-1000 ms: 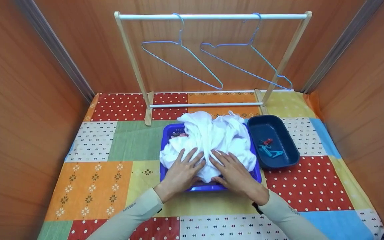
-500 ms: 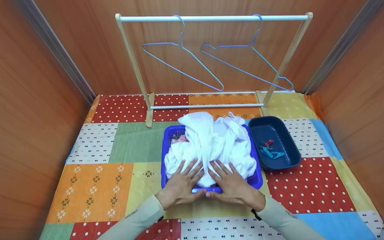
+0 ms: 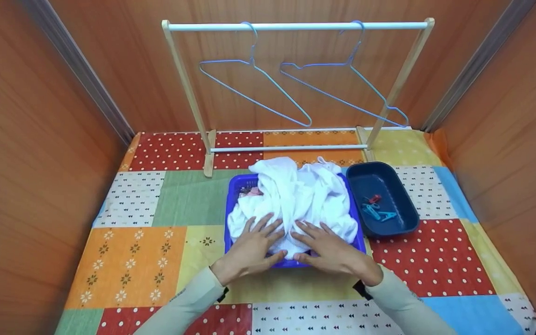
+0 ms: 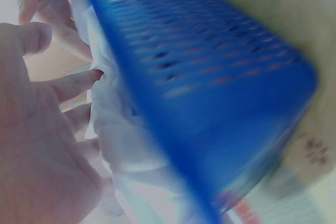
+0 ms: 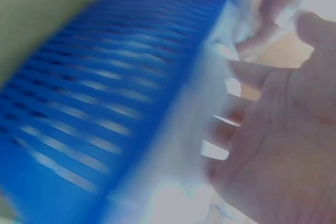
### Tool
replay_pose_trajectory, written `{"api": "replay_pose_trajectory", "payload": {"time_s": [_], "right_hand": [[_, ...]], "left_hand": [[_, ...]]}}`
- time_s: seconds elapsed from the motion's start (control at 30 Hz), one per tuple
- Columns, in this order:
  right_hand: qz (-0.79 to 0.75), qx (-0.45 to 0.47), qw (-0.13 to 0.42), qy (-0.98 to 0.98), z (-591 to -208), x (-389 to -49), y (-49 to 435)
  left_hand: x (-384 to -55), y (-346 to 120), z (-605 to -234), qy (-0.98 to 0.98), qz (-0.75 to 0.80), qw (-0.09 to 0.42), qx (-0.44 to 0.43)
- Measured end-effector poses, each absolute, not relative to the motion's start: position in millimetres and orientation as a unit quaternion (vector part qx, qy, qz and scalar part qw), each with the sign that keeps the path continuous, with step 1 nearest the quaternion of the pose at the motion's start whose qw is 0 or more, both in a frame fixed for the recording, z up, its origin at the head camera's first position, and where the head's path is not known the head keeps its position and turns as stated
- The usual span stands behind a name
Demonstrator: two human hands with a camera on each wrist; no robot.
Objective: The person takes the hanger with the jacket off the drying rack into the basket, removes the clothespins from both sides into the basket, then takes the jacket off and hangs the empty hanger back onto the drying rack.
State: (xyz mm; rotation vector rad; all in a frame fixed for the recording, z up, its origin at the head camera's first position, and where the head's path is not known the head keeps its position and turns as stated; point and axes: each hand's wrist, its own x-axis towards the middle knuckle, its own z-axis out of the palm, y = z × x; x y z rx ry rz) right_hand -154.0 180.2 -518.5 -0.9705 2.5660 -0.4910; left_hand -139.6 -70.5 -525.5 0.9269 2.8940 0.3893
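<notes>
A heap of white cloth (image 3: 279, 195) fills a blue-purple plastic basket (image 3: 231, 186) and bulges above its rim. My left hand (image 3: 248, 249) rests on the near left part of the cloth, its fingers spread. Beside it, my right hand (image 3: 331, 249) lies on the near right part, fingers likewise spread and fairly straight. Both thumbs are at the basket's near edge, a small gap apart. From the left wrist view, the fingertips touch the white cloth (image 4: 126, 145) above the slotted basket wall (image 4: 210, 98). Something pink and dark (image 3: 251, 191) shows at the basket's back left.
A dark blue tub (image 3: 391, 186) stands against the basket's right side, holding several teal clothespins (image 3: 371, 211) and a red one (image 3: 374, 198). Behind stands a drying rack (image 3: 296, 26) with two hangers (image 3: 268, 110). Wooden panels (image 3: 26, 153) enclose the patchwork cloth (image 3: 133, 260) on three sides.
Both hands slid back toward the basket's near rim with thumbs nearly meeting, then moved forward onto the cloth again, thumbs slightly apart. The basket, tub and rack stay in place.
</notes>
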Motion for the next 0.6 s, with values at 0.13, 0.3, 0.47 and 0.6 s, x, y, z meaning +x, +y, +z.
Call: {"api": "replay_pose_trajectory", "payload": {"time_s": [0.13, 0.3, 0.47, 0.6], "right_hand": [[-0.201, -0.331, 0.169, 0.907, -487.7, -158.1, 194.1], [-0.218, -0.321, 0.087, 0.918, -460.1, -176.6, 212.6], [-0.228, -0.287, 0.033, 0.930, -452.8, -215.3, 226.5], [-0.231, -0.261, 0.030, 0.937, -461.0, -254.9, 237.8]], "left_hand": [[-147.2, -73.6, -500.5, 0.940, 0.157, -0.020, 0.302], [-171.6, -80.1, -470.8, 0.941, 0.180, -0.058, 0.282], [-210.3, -84.1, -453.2, 0.941, 0.218, -0.003, 0.260], [-246.4, -84.3, -452.7, 0.934, 0.250, 0.059, 0.247]]}}
